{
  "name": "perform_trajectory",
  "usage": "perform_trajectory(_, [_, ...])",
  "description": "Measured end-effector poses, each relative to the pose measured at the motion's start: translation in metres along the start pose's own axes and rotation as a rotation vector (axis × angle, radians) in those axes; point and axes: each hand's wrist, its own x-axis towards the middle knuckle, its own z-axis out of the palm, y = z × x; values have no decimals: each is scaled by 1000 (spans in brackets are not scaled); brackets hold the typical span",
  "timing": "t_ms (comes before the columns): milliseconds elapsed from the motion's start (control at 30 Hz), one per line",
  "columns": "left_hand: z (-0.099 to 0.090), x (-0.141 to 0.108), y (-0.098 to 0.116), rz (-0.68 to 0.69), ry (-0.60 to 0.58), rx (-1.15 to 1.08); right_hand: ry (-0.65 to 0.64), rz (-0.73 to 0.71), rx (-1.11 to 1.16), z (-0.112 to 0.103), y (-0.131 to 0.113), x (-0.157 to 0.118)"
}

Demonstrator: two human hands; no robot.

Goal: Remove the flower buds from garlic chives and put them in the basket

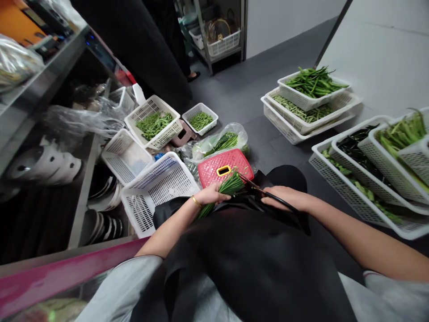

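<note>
My left hand (212, 195) is closed around a bunch of thin green vegetable stems (232, 184), held above my lap with its tips pointing away from me. My right hand (284, 197) grips a pair of dark-handled scissors (254, 184). Their blades reach left to the tip end of the bunch; whether they are touching the stems I cannot tell. Just beyond the hands stands a red plastic stool (209, 169) with a yellow-edged slot. Behind it lies a clear plastic bag (238, 130) with more green stems.
At left are a white basket (132, 203), a smaller basket (115, 150) and a basket of cut greens (132, 118). Stacked vegetable baskets (284, 129) and a larger crate (335, 188) stand at right. A metal shelf (78, 197) runs along my left; a person (140, 49) stands ahead.
</note>
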Motion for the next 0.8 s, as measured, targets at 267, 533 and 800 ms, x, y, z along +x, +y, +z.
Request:
perform_trajectory(267, [-4,-11,2,47,-60,-64,169,143,333,12,-12,7])
perform_trajectory(533, [-37,-34,48,322,247,-414,155,122,63,1,-4,42])
perform_trajectory(800, [-71,-40,70,545,497,-590,239,284,-226,19,-25,171])
